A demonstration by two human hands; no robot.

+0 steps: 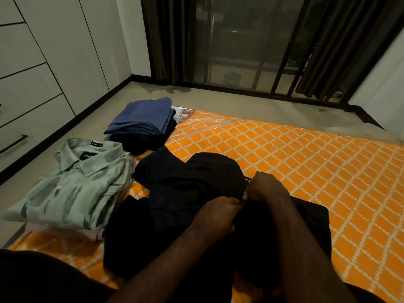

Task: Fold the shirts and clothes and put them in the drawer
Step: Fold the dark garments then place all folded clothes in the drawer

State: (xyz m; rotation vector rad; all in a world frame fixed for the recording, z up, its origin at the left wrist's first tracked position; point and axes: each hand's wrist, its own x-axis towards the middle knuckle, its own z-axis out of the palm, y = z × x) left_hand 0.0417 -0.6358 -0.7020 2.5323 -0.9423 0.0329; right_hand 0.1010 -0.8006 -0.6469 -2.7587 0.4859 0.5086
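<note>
A dark, almost black garment [175, 193] lies crumpled on the orange patterned mattress [306, 171] in front of me. My left hand [218, 213] and my right hand [266, 186] meet over its middle, both with curled fingers pinching the dark cloth. To the left lies a folded pale green patterned shirt [72, 186] on top of a pinkish folded piece [83, 234]. Further back sits a folded blue garment [142, 119] on a black folded one [140, 141].
White wardrobe drawers with dark handles [13, 143] line the left wall. Beyond the mattress are bare floor [240, 103], dark curtains and a barred glass door. Plastic wrap covers the mattress's far corner [196, 121].
</note>
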